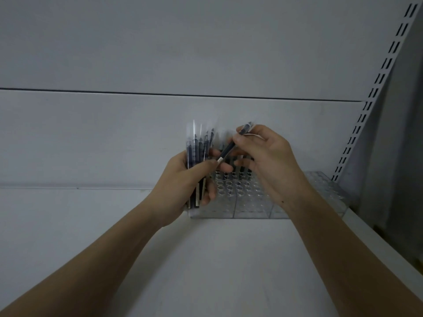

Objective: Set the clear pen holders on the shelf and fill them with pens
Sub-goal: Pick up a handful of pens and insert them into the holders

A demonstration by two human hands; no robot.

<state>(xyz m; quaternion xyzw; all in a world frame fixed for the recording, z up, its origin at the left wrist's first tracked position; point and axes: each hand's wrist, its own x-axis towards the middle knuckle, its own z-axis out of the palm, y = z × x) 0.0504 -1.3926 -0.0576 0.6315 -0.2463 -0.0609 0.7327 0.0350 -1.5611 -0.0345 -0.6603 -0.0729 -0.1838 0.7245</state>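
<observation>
While the left hand (183, 179) wraps its fingers round a bundle of pens (198, 156), held upright with the caps pointing up, the right hand (263, 156) pinches a single pen (231, 146) between thumb and fingertips. That pen lies tilted, its lower end touching the left thumb, its upper end rising past the right fingers. Both hands hover just above the clear pen holders (251, 202), which stand side by side on the white shelf (206, 259) against the back panel (114, 133). A few dark pens already stand in the rear holes; the front holes show as open rings. A slotted upright (375, 88) runs along the right.
</observation>
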